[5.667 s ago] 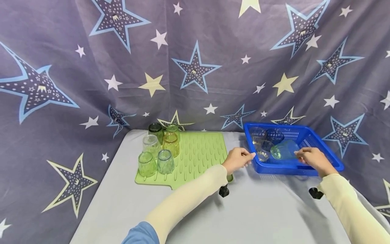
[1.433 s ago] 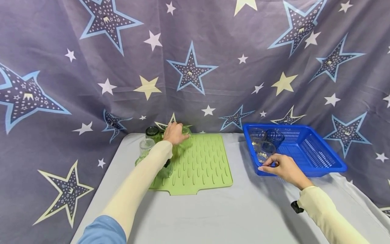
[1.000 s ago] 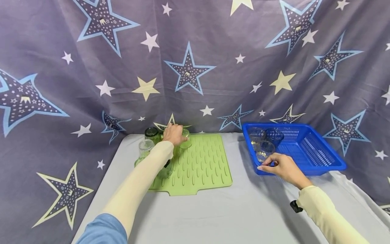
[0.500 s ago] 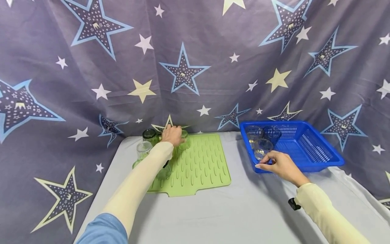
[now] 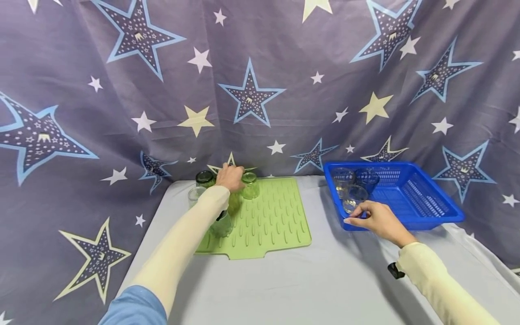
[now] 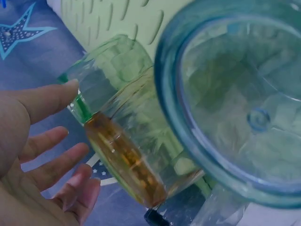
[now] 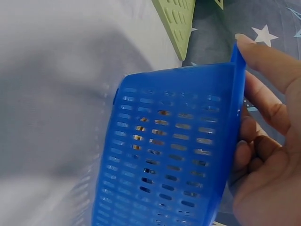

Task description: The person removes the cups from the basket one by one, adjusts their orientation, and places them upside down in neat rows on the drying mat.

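At the back of the green drying mat (image 5: 276, 216), my left hand (image 5: 230, 177) is beside an upturned green glass (image 5: 250, 185). In the left wrist view its fingers (image 6: 75, 155) are apart and loosely bent, with one fingertip right at the base of a green glass (image 6: 120, 59). An amber glass (image 6: 127, 160) and a large teal glass (image 6: 254, 141) fill the rest of that view. My right hand (image 5: 375, 220) pinches the near left rim of the blue basket (image 7: 155, 141), thumb on one side and fingers curled on the other.
Left of the hand stand a dark green glass (image 5: 205, 178) and a clear glass (image 5: 196, 195); a teal glass (image 5: 222, 224) is nearer. My left arm hides others. Clear glasses (image 5: 355, 197) sit at the basket's left end. A star-patterned curtain (image 5: 260, 126) hangs behind.
The glass my right hand held in the basket is gone from there; a green glass now stands upturned on the mat. My left hand went from basket to mat; my right moved to the basket's near-left rim.
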`<act>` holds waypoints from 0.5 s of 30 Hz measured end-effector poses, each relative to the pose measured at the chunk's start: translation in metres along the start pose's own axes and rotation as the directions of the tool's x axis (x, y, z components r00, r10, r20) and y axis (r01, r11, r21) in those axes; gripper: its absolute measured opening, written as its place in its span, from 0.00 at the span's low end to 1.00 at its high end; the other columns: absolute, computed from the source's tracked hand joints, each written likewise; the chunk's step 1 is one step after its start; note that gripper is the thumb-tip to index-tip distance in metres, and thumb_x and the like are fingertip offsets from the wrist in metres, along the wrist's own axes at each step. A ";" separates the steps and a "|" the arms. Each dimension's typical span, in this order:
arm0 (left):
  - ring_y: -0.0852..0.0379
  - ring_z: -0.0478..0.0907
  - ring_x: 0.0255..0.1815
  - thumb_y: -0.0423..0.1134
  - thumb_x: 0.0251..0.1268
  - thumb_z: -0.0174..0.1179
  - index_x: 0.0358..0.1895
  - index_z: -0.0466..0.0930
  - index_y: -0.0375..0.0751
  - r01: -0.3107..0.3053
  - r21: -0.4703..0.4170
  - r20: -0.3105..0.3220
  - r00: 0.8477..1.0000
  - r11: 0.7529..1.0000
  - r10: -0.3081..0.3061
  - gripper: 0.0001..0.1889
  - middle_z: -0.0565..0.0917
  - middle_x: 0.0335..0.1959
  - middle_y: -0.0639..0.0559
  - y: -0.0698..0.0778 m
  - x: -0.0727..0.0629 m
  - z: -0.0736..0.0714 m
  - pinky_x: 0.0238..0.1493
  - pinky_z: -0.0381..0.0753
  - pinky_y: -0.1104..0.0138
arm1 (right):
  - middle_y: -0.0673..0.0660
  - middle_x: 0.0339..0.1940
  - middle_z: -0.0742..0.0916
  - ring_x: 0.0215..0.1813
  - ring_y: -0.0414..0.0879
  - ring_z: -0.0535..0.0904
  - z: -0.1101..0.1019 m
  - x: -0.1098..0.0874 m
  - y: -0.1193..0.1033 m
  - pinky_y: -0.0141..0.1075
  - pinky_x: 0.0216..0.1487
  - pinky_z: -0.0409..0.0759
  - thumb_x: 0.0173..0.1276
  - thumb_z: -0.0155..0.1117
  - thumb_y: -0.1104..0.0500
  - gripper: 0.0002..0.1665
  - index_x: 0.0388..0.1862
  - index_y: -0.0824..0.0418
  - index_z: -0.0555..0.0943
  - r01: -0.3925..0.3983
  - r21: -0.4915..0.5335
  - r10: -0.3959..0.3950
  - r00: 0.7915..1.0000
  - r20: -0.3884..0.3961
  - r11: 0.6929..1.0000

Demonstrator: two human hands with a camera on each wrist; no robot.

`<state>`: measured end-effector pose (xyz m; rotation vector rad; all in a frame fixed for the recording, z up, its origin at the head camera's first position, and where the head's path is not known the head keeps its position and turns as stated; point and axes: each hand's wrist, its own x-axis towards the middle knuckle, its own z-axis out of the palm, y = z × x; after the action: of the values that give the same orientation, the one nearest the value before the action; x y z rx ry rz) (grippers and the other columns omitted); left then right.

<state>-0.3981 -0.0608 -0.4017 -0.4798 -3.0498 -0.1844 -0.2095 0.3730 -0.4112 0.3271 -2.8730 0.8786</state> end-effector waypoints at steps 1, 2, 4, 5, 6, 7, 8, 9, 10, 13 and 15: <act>0.36 0.71 0.55 0.45 0.65 0.72 0.61 0.83 0.40 -0.005 -0.007 0.003 1.000 1.000 0.005 0.24 0.85 0.54 0.40 0.001 -0.001 -0.001 0.55 0.74 0.44 | 0.49 0.37 0.87 0.34 0.45 0.75 -0.001 0.000 0.000 0.37 0.33 0.75 0.61 0.78 0.38 0.16 0.33 0.47 0.87 -0.008 0.000 0.008 1.000 0.010 1.000; 0.37 0.71 0.54 0.46 0.65 0.72 0.60 0.83 0.40 -0.008 -0.012 0.005 1.000 1.000 0.008 0.23 0.85 0.53 0.41 0.001 -0.003 -0.003 0.54 0.74 0.45 | 0.49 0.36 0.86 0.34 0.45 0.75 -0.001 0.001 -0.001 0.37 0.33 0.75 0.61 0.78 0.38 0.16 0.33 0.47 0.87 -0.016 -0.001 0.016 1.000 0.022 1.000; 0.38 0.70 0.53 0.47 0.65 0.72 0.60 0.83 0.40 -0.011 -0.025 0.011 1.000 1.000 0.011 0.23 0.84 0.53 0.41 0.003 -0.006 -0.005 0.54 0.73 0.46 | 0.49 0.36 0.86 0.33 0.45 0.75 -0.003 0.001 -0.002 0.37 0.32 0.74 0.61 0.77 0.38 0.16 0.33 0.48 0.87 -0.023 -0.010 0.023 0.999 0.047 1.000; 0.38 0.70 0.54 0.47 0.66 0.72 0.60 0.83 0.39 -0.012 -0.031 0.012 1.000 0.999 0.012 0.23 0.84 0.54 0.41 0.004 -0.007 -0.006 0.54 0.73 0.46 | 0.49 0.35 0.86 0.33 0.45 0.74 -0.004 0.002 -0.002 0.37 0.32 0.73 0.62 0.77 0.38 0.17 0.34 0.48 0.87 -0.027 -0.011 0.028 0.998 0.061 1.000; 0.38 0.70 0.55 0.47 0.66 0.72 0.60 0.83 0.39 -0.013 -0.035 0.010 1.000 0.999 0.013 0.24 0.84 0.54 0.41 0.006 -0.009 -0.007 0.54 0.73 0.46 | 0.49 0.35 0.85 0.32 0.45 0.74 -0.005 0.002 -0.003 0.37 0.32 0.73 0.62 0.76 0.38 0.17 0.34 0.48 0.88 -0.035 -0.015 0.035 0.997 0.070 0.999; 0.38 0.71 0.56 0.47 0.66 0.72 0.60 0.82 0.40 -0.016 -0.036 0.005 1.000 0.999 0.016 0.24 0.84 0.55 0.42 0.007 -0.010 -0.008 0.55 0.73 0.46 | 0.49 0.35 0.85 0.32 0.45 0.73 -0.006 0.003 -0.004 0.37 0.31 0.73 0.63 0.75 0.37 0.18 0.35 0.49 0.88 -0.035 -0.019 0.037 0.996 0.078 0.999; 0.39 0.72 0.56 0.47 0.67 0.71 0.61 0.82 0.40 -0.023 -0.033 -0.003 1.000 0.999 0.023 0.24 0.84 0.55 0.42 0.009 -0.011 -0.009 0.57 0.72 0.47 | 0.49 0.34 0.85 0.32 0.45 0.73 -0.006 0.003 -0.005 0.37 0.31 0.72 0.65 0.74 0.37 0.18 0.35 0.50 0.88 -0.037 -0.022 0.039 0.996 0.084 0.999; 0.39 0.73 0.56 0.47 0.67 0.71 0.61 0.82 0.40 -0.035 -0.031 -0.015 0.999 0.999 0.035 0.24 0.84 0.55 0.42 0.011 -0.011 -0.009 0.58 0.72 0.47 | 0.50 0.33 0.84 0.31 0.45 0.72 -0.007 0.004 -0.006 0.37 0.31 0.71 0.66 0.72 0.36 0.19 0.36 0.50 0.88 -0.040 -0.025 0.042 0.995 0.090 0.999; 0.41 0.74 0.56 0.48 0.67 0.71 0.61 0.83 0.40 -0.047 -0.031 -0.025 0.999 0.998 0.046 0.23 0.84 0.55 0.43 0.013 -0.012 -0.009 0.58 0.71 0.48 | 0.50 0.32 0.84 0.30 0.45 0.72 -0.008 0.004 -0.007 0.37 0.31 0.71 0.67 0.71 0.36 0.20 0.36 0.50 0.88 -0.040 -0.025 0.042 0.995 0.091 0.999; 0.44 0.76 0.53 0.49 0.69 0.69 0.60 0.83 0.40 -0.096 -0.033 -0.048 0.994 0.995 0.094 0.22 0.85 0.54 0.45 0.023 -0.016 -0.009 0.58 0.70 0.52 | 0.50 0.27 0.82 0.28 0.45 0.70 -0.010 0.006 -0.010 0.37 0.30 0.69 0.71 0.68 0.37 0.20 0.36 0.51 0.88 -0.043 -0.024 0.045 0.996 0.082 0.999; 0.46 0.76 0.51 0.49 0.69 0.69 0.59 0.84 0.40 -0.133 -0.044 -0.059 0.990 0.990 0.130 0.22 0.85 0.54 0.46 0.032 -0.020 -0.008 0.56 0.70 0.54 | 0.50 0.25 0.80 0.27 0.45 0.69 -0.010 0.006 -0.012 0.37 0.29 0.68 0.72 0.67 0.38 0.19 0.36 0.52 0.88 -0.040 -0.023 0.042 0.997 0.071 0.999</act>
<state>-0.3694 -0.0379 -0.3915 -0.6644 -2.9525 -0.2604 -0.2121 0.3678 -0.3956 0.3049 -2.9629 0.8593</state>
